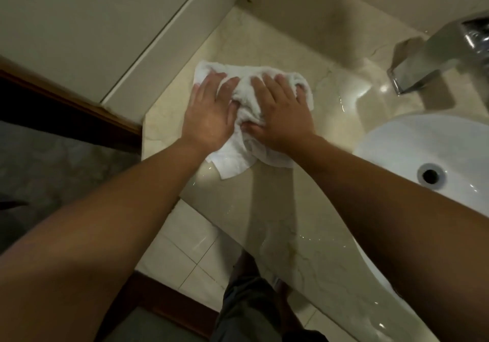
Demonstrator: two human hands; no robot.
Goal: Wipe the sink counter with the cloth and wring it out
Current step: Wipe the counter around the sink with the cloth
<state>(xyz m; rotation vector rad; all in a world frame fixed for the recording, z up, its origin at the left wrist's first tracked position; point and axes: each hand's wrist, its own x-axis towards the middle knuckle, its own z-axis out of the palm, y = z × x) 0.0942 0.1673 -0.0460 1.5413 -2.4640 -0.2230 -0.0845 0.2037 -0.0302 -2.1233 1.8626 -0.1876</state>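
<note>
Both hands, left (209, 114) and right (280, 114), pressed flat side by side on the cloth (246, 98), wet counter (291, 209) around, sink (423, 151) and tap (428, 61) right.

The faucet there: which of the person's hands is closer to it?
The right hand. It presses the white cloth on the side toward the faucet, bare counter between them. The left hand presses the cloth's far side.
</note>
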